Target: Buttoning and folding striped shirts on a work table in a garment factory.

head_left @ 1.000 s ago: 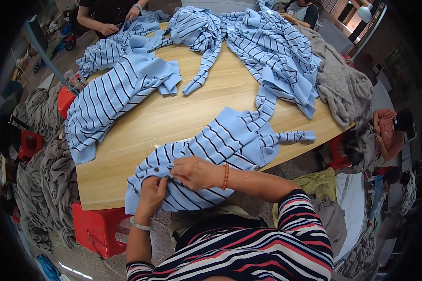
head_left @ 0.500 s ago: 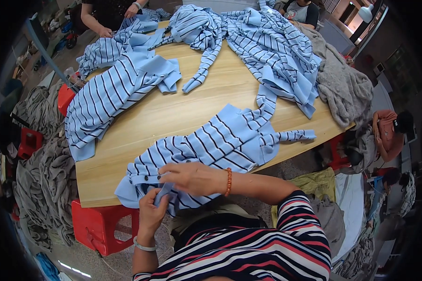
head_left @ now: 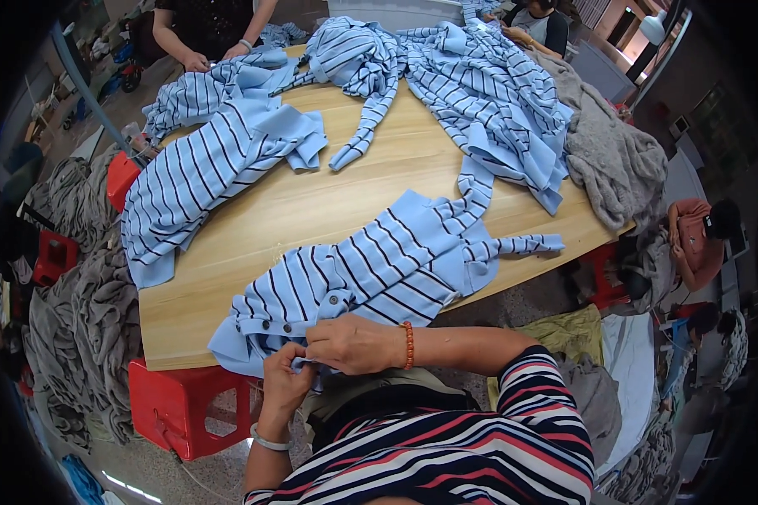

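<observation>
A light blue knit cardigan (head_left: 370,257) with dark stripes lies across the near side of the table, its sleeves pointing to the right. Dark round buttons show along its edge. At the table's front edge, my left hand (head_left: 285,377) pinches a bit of the blue knit. My right hand (head_left: 352,343) is beside it, fingers closed on the same edge of the cardigan, close to the buttons. The fingertips of both hands nearly meet, and the cloth between them is mostly hidden.
Another striped garment (head_left: 206,172) lies at the left, with a striped heap (head_left: 497,101) at the back right. Grey knitwear (head_left: 615,151) hangs over the right edge. A red stool (head_left: 185,408) stands below the table's near left corner. Co-workers (head_left: 215,34) sit or stand around.
My right hand has moved slightly down, closer to my left, uncovering more buttons. My left hand has shifted a little down, and the cardigan's edge is drawn closer to me.
</observation>
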The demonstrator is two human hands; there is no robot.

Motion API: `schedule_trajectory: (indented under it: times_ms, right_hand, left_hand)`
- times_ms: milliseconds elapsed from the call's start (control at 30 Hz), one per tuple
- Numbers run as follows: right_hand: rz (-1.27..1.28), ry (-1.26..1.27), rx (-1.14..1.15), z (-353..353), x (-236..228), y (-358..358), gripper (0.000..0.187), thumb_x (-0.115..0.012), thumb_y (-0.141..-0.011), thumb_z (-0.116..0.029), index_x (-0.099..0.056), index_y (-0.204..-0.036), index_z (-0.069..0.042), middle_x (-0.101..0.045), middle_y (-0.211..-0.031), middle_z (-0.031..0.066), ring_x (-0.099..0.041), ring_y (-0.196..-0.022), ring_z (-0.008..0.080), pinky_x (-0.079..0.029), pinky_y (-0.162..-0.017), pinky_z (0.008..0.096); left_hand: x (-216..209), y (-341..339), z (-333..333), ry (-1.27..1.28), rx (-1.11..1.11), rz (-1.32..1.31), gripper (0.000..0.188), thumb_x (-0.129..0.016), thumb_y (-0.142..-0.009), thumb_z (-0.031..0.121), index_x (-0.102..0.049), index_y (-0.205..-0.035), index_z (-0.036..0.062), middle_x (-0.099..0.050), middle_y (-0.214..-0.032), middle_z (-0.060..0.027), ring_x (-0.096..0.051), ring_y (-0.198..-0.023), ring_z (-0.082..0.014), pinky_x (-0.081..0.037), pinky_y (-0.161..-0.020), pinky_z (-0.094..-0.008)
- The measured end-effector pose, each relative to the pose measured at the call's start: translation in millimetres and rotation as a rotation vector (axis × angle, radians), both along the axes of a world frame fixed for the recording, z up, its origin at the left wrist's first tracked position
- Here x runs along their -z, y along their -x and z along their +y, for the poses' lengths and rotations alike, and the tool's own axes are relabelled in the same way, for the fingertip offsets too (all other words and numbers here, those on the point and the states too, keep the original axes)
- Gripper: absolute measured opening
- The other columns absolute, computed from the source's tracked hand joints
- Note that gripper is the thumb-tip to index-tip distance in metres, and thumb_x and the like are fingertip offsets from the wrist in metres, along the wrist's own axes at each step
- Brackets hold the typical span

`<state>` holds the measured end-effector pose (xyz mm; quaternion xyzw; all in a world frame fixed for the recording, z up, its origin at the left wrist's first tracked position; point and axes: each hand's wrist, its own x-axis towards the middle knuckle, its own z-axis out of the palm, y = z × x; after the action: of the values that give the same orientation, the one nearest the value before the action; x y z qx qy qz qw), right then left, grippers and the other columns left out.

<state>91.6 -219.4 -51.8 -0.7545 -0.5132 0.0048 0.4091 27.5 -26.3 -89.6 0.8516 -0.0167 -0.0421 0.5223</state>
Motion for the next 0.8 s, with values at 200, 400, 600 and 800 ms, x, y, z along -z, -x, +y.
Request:
schedule_trajectory:
  times_ms: [200, 400, 600, 800]
  right_hand:
    - [0.192, 0.064, 0.036, -2, -4, -2, 0.011, -0.06, -0.083, -0.011, -0.058, -0.086, -0.001, -0.057, -0.085, 0.0136, -0.06, -0.079, 0.0321, -0.048, -0.067, 0.0396]
    - [0.203, -0.006, -0.07, 2, 7, -2, 0.009, -0.06, -0.082, -0.008, -0.058, -0.089, -0.001, -0.059, -0.087, 0.0153, -0.061, -0.081, 0.0356, -0.049, -0.071, 0.0412]
    - [0.21, 0.032, 0.027, 0, 0, -3, 0.014, -0.061, -0.08, -0.006, -0.056, -0.092, -0.002, -0.055, -0.086, 0.0126, -0.059, -0.079, 0.0311, -0.049, -0.068, 0.0387]
    - [-0.003, 0.057, 0.08, 17, 0, 8, 0.011, -0.058, -0.078, -0.006, -0.054, -0.086, 0.0, -0.056, -0.082, 0.0155, -0.06, -0.078, 0.0325, -0.049, -0.068, 0.0395]
  left_hand:
    - [16, -6, 13, 1.251, 0.176, 0.558, 0.044, -0.069, -0.081, 0.013, -0.053, -0.119, -0.0028, -0.06, -0.119, -0.0113, -0.057, -0.107, -0.0198, -0.041, -0.097, -0.0312]
    - [45, -15, 13, 1.436, -0.148, 0.431, 0.022, -0.065, -0.089, 0.016, -0.061, -0.105, 0.0, -0.066, -0.098, -0.0131, -0.062, -0.089, -0.023, -0.049, -0.083, -0.0352]
    - [1, -2, -2, 0.993, -0.333, 0.178, 0.015, -0.063, -0.09, 0.005, -0.065, -0.101, -0.005, -0.069, -0.091, -0.0132, -0.068, -0.079, -0.0202, -0.056, -0.072, -0.0315]
    - [6, 12, -8, 0.747, -0.337, 0.055, 0.014, -0.064, -0.092, 0.016, -0.068, -0.09, 0.0027, -0.065, -0.076, -0.0011, -0.057, -0.061, -0.0078, -0.042, -0.054, -0.0216]
